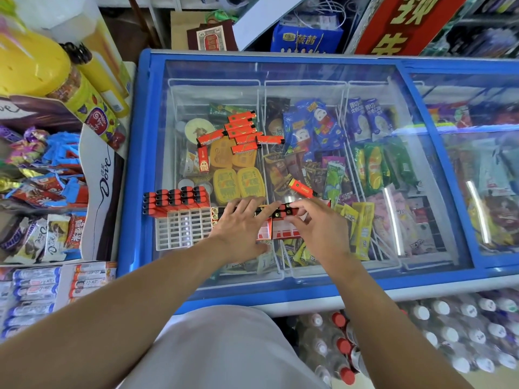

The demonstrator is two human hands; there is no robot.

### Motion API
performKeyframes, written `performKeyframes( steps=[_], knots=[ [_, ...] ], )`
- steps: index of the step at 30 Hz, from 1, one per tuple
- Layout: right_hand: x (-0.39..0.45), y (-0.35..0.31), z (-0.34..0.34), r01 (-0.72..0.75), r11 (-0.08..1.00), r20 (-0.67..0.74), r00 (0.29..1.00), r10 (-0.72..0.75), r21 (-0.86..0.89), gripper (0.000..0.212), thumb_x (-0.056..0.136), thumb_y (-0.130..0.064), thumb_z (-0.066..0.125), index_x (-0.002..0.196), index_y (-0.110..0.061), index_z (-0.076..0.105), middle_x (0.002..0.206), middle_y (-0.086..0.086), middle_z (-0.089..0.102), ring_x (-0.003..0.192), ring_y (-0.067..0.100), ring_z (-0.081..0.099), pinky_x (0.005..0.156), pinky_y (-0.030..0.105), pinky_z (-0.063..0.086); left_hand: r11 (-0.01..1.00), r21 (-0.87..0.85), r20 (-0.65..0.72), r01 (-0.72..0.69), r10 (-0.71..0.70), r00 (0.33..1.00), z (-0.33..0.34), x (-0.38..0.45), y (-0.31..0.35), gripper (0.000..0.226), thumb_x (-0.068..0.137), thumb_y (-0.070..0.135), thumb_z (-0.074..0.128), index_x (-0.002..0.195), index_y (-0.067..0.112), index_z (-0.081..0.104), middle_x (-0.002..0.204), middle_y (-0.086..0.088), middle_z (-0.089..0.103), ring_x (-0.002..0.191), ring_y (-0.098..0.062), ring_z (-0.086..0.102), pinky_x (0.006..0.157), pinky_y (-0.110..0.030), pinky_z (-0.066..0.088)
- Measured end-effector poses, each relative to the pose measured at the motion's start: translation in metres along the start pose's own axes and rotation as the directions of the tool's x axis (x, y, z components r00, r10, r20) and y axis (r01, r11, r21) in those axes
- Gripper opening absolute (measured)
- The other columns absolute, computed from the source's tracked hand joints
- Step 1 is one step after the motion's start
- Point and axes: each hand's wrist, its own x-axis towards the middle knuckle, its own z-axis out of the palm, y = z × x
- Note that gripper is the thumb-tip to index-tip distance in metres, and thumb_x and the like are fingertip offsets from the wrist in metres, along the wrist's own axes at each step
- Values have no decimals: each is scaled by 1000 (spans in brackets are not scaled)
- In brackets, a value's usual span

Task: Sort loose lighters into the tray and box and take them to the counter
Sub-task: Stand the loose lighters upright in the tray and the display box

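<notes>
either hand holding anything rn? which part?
Right hand pinches a lighter near its black cap end, over the red box. Left hand lies flat across the lighters in the box, gripping nothing.

Landmark: blue-framed chest freezer with sliding glass lid [146,169], in front of you.

- White plastic grid tray [179,231], on the lid's near-left part; red lighters with black caps [175,199] fill its far rows.
- Red cardboard lighter box [283,231], just right of the tray. Your left hand [240,228] lies flat-fingered over it; your right hand [311,220] pinches lighters at its far edge.
- Loose pile of orange-red lighters [241,131], on the lid beyond the tray.
- Single orange-red lighter [302,188], just beyond your right hand.
</notes>
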Motion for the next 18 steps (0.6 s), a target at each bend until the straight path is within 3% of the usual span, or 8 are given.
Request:
performKeyframes(
  steps=[4,8,12,15,18],
  knots=[
    [39,-10,-12,8,990,-102,995,6,140,14,94,-32,67,104,-24,71,92,-12,70,72,4,63,60,28,56,1000,20,-4,0,1,1000,0,0,1,98,90,63,57,159,34,-8,164,-5,17,152,-27,14,124,-50,12],
    [111,-12,-1,-91,996,128,988,92,-16,36,100,-24,59,136,-26,57,125,-4,64,95,8,63,75,17,49,999,42,-3,9,-9,1000,3,1,0,99,91,62,54,159,35,-13,165,-5,15,152,-27,13,124,-51,13],
    [170,-10,28,-10,990,335,940,57,-139,58,102,-21,55,156,-21,31,157,4,37,134,26,49,101,39,46,998,65,-13,-1,2,1000,5,0,-1,99,90,60,53,159,34,-13,164,-6,16,151,-28,14,124,-50,13],
    [195,3,52,20,969,451,887,96,-244,60,101,-24,56,156,-22,30,160,5,33,141,32,38,110,50,41,997,77,-17,-8,9,1000,6,1,-2,98,91,59,52,159,33,-13,164,-8,18,151,-29,15,124,-49,11],
    [202,14,62,7,981,374,925,67,-194,40,99,-26,60,138,-18,54,136,6,54,126,29,49,100,45,46,998,69,-20,-7,8,1000,6,0,-2,98,91,58,53,159,33,-13,164,-8,17,151,-30,15,124,-50,11]
  ],
)
